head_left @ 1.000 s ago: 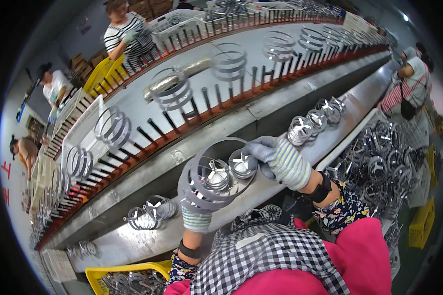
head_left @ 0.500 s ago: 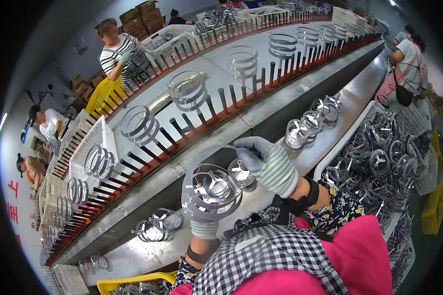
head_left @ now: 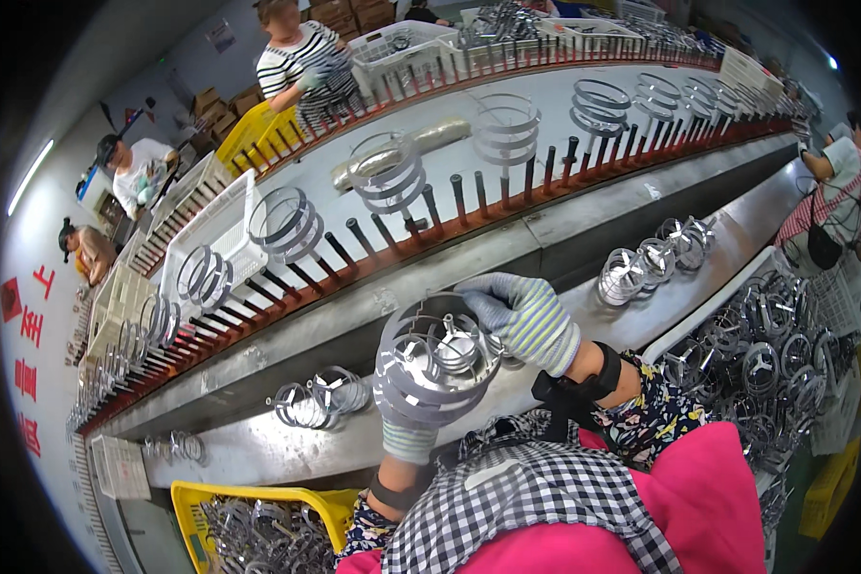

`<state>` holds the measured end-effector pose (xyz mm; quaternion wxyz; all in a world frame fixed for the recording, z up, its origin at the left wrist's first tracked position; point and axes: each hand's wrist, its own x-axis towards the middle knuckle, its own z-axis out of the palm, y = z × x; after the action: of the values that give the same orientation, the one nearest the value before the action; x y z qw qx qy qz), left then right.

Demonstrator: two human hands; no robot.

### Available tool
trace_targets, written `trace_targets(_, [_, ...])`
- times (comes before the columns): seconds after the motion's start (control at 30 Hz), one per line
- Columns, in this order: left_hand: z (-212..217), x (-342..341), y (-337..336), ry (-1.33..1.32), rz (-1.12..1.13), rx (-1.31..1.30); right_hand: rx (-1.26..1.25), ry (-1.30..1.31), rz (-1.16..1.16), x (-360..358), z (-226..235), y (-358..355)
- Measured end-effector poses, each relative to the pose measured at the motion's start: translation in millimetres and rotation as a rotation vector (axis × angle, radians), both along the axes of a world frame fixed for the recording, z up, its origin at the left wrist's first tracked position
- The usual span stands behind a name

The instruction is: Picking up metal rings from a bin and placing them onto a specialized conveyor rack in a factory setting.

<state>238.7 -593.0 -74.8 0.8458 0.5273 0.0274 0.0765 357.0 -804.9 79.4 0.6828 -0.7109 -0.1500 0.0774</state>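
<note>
Holding stacked metal rings (head_left: 430,368) in left hand (head_left: 407,430), right hand (head_left: 521,316).

The stack of rings (head_left: 433,362) is thin sheet metal with a bright, glossy silver finish. Both hands wear knitted cloth gloves: the left hand (head_left: 407,435) in matt grey with pale stripes, the right hand (head_left: 524,318) the same. The bench (head_left: 258,450) is dull, scuffed grey metal. Along its far edge the pegs (head_left: 454,196) look dark and matt on a rust-red rail. The crate (head_left: 258,497) at the near left corner is smooth yellow plastic.
</note>
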Motion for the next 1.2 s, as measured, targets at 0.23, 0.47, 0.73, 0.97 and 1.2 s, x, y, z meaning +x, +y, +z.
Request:
trace_targets(0.23, [-10,-3,-7,0.027,0.152,-0.160,0.091,0.227,0.113,6,-1,14])
trace_targets(0.47, [53,14,-9,0.150,0.141,0.348,0.055,0.213,-0.165,11,-23,-4])
trace_targets(0.73, [45,34,-12,0.116,-0.119,0.369,-0.194,-0.118,0.218,-49,-91,21])
trace_targets(0.97, [49,68,-62,-0.560,-0.181,1.158,-0.182,-0.217,0.155,-47,-108,-9])
trace_targets(1.2, [43,100,-143,0.173,-0.528,0.610,-0.441,0.020,-0.190,-20,-95,-178])
